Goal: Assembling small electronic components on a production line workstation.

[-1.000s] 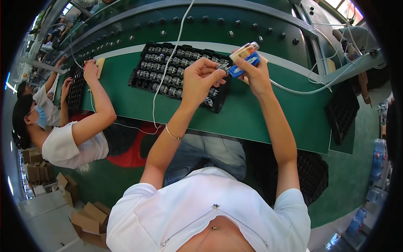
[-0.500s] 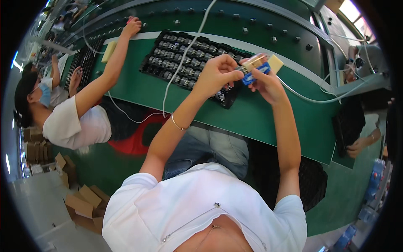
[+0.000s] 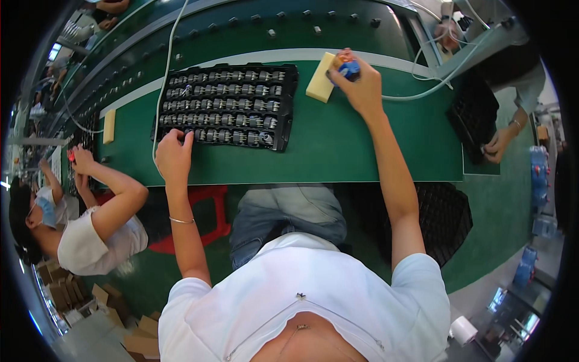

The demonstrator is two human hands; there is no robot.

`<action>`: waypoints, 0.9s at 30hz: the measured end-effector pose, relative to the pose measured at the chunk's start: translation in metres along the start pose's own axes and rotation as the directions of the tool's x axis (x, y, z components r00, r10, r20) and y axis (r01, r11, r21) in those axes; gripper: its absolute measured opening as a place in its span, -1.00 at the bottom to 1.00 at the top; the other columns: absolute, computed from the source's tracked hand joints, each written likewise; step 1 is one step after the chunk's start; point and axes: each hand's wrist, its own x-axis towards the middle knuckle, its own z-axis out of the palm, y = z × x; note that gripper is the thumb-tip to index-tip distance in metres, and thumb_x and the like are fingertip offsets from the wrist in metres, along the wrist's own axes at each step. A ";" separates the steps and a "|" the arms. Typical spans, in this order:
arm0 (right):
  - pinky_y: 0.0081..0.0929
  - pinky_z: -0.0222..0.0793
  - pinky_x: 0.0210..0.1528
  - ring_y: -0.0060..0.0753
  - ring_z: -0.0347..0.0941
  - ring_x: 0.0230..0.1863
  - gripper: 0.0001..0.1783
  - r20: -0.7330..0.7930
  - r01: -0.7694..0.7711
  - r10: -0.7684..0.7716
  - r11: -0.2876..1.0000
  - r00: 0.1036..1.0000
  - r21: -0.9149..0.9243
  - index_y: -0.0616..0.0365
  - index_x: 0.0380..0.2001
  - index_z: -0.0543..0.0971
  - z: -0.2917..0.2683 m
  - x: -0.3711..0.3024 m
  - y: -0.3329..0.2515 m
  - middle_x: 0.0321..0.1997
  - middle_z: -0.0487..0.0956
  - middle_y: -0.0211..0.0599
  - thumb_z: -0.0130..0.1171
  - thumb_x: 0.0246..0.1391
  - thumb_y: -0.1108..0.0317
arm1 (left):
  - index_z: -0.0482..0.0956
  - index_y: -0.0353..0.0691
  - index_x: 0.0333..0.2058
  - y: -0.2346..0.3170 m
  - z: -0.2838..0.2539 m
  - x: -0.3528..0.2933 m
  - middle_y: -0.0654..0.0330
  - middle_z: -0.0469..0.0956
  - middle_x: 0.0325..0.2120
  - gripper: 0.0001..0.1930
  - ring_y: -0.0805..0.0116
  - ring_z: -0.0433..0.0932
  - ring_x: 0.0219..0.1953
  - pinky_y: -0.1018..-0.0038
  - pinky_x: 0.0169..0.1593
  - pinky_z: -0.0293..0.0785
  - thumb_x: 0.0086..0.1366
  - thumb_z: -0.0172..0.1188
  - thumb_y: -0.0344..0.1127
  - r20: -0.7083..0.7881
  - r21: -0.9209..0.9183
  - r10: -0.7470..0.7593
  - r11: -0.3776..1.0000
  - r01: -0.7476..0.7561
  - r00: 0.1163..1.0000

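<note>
My right hand (image 3: 362, 87) is closed round a small blue and orange tool (image 3: 348, 69), whose kind I cannot make out. It is held beside a pale yellow block (image 3: 321, 77) on the green bench. At the near left corner of the black tray (image 3: 288, 114), my left hand (image 3: 174, 155) has its thumb and fingers pinched together on the nearest row. What they grip, if anything, is hidden. Rows of small cylindrical metal parts (image 3: 224, 105) with dark bodies fill the tray.
A white cable (image 3: 164, 90) crosses the tray's left side; another (image 3: 416, 96) runs to the right. Beyond the bench, small parts stand spaced along a dark green strip (image 3: 241, 36). A co-worker (image 3: 99, 235) sits at left; another person's hand (image 3: 499, 143) touches a black tray (image 3: 473, 127) at right.
My hands have parted: the left went from the tool to the tray's near left corner, while the right carried the tool left and away from me. The view has turned to the right.
</note>
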 end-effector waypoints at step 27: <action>-0.37 0.45 -0.35 -0.26 0.51 -0.48 -0.54 -0.030 0.023 -0.025 0.997 0.999 -0.080 0.18 -0.21 0.62 0.019 0.012 -0.002 -0.43 0.59 -0.22 0.38 -0.12 0.08 | 0.53 -0.23 -0.11 0.016 0.023 0.004 0.14 0.66 -0.36 -0.81 0.60 0.45 -0.60 0.71 -0.55 0.21 0.41 0.09 -0.28 0.266 -0.950 0.049 0.180 0.254 0.963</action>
